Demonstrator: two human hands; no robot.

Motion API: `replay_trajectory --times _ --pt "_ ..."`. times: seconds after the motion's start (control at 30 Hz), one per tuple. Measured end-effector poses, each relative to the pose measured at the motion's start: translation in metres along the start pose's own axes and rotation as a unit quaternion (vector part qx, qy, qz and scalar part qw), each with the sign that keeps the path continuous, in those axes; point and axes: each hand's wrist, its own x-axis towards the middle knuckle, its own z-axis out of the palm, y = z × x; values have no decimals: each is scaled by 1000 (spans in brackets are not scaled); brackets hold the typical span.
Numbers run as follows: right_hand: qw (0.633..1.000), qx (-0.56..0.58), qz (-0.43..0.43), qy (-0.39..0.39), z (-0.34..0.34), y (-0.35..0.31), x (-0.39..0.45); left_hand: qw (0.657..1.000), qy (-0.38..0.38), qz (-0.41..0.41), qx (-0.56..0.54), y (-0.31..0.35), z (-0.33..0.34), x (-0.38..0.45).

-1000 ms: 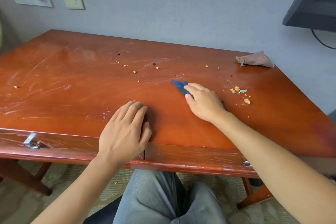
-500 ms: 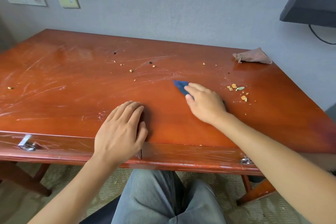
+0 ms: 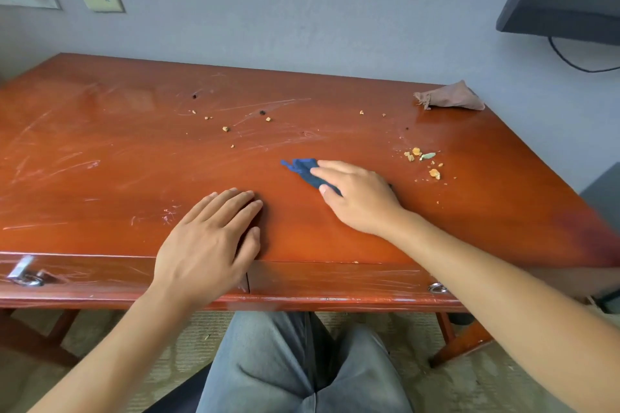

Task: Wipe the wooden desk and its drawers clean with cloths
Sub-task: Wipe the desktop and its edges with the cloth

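I see the left hand (image 3: 208,245) lying palm down on the wooden desk (image 3: 100,157) at lower centre of the frame, fingers straight and close together, thumb tucked along the front edge just above the seam between the two drawers. Its forearm runs down to the lower left corner. It holds nothing.

The right hand (image 3: 359,198) sits right of centre, palm down on the blue cloth (image 3: 303,168), fingers stretched toward the upper left, pressing the cloth flat against the wood rather than curling round it. Only the cloth's leading end shows, poking out past the fingertips; the rest is hidden under the palm. The right forearm crosses from the lower right corner. The two hands are apart.

A cluster of crumbs (image 3: 422,161) lies right of the right hand, and smaller bits (image 3: 225,128) are scattered above centre. A crumpled brown cloth (image 3: 449,98) rests at the desk's upper right corner by the wall. A metal drawer pull (image 3: 25,275) shows at lower left.
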Motion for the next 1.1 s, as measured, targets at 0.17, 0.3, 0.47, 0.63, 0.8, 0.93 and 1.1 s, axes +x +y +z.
replay_trajectory --times 0.17,0.3,0.47,0.63,0.8,0.93,1.1 --pt "982 59 -159 -88 -13 6 -77 998 -48 29 30 -2 -3 0" --pt "999 29 -2 -17 -30 46 -95 994 -82 54 40 -3 -7 -1" --pt "993 -24 112 41 -40 66 -145 992 -99 65 39 -4 -8 -1" --pt "978 -38 199 47 -63 109 -174 992 -98 72 35 -4 -7 0" --pt "970 -72 224 58 -50 92 -151 993 -95 65 41 0 -8 0" --pt "972 -130 172 90 -27 40 -156 992 -97 60 44 0 -9 0" --pt "990 -83 107 48 -29 26 -152 993 -94 57 41 0 -8 -1"
